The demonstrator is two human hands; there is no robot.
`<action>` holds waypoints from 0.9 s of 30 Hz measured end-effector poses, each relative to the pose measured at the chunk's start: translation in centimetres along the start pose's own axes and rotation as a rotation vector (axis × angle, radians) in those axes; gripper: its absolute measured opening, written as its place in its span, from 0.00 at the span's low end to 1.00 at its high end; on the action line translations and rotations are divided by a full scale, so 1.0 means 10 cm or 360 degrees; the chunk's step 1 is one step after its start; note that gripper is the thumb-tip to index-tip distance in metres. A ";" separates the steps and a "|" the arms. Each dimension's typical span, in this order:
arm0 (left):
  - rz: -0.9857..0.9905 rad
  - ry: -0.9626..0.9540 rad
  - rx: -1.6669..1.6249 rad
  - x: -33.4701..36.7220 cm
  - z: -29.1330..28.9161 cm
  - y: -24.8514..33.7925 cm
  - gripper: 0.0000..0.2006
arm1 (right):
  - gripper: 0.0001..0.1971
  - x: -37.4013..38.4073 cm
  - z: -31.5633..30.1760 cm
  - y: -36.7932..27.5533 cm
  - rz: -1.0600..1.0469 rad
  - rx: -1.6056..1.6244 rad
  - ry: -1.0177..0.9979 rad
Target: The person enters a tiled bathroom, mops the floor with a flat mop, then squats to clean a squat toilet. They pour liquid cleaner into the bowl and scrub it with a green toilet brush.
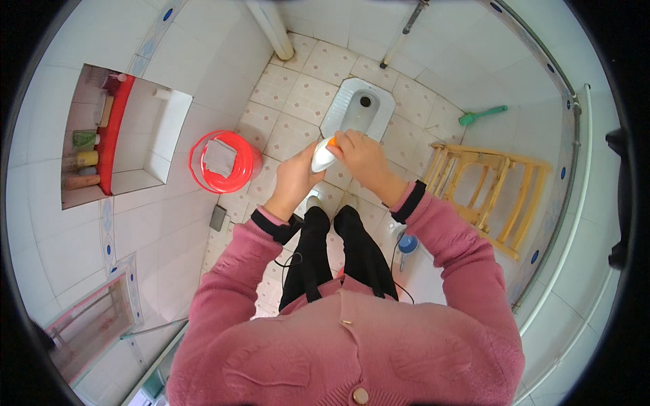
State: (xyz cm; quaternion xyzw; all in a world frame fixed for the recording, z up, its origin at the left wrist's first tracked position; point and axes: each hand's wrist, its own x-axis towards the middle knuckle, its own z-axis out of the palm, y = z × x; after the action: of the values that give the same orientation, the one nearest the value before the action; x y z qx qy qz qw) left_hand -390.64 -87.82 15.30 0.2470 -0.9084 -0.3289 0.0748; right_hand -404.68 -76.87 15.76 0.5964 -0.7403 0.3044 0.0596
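Observation:
A white bottle (323,157) with an orange cap (332,141) is held up in front of me, above the tiled floor. My left hand (295,177) wraps round the bottle's body. With its fingers closed on the orange cap, my right hand (366,161) meets the bottle from the other side. Beyond both hands, a white squat toilet (332,120) is set into the floor, its dark drain hole showing at the far end.
A red bucket (252,162) with a grey cloth (220,158) stands to the left. A wall niche (139,177) holds several bottles. Rightward are a yellow wooden rack (502,193), a green brush (482,116) against the wall and a blue scoop (407,243). A white pipe (274,30) rises at the back.

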 end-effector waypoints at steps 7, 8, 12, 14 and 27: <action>-0.0115 -0.0149 0.0066 0.06 0.20 0.03 0.24 | 0.08 -0.05 0.12 0.13 0.0045 -0.0180 -0.0077; -0.0126 -0.0172 0.0077 0.06 0.21 0.02 0.23 | 0.08 -0.06 0.14 0.14 0.0059 -0.0202 -0.0096; -0.0121 -0.0198 0.0062 0.09 0.30 -0.04 0.23 | 0.07 -0.12 0.26 0.20 0.0131 -0.0242 -0.0120; -0.0131 -0.0210 0.0034 0.10 0.34 -0.07 0.24 | 0.07 -0.14 0.29 0.25 0.0224 -0.0212 -0.0148; 0.0081 -0.0573 -0.0621 0.24 0.13 -0.25 0.27 | 0.12 -0.32 -0.10 0.38 0.1557 0.1433 -0.0197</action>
State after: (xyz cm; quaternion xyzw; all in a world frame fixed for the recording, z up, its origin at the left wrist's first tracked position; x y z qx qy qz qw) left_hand -392.15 -89.95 12.67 0.1425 -0.8325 -0.5344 -0.0335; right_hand -407.57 -73.28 13.66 0.1749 -0.7283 0.5409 -0.3827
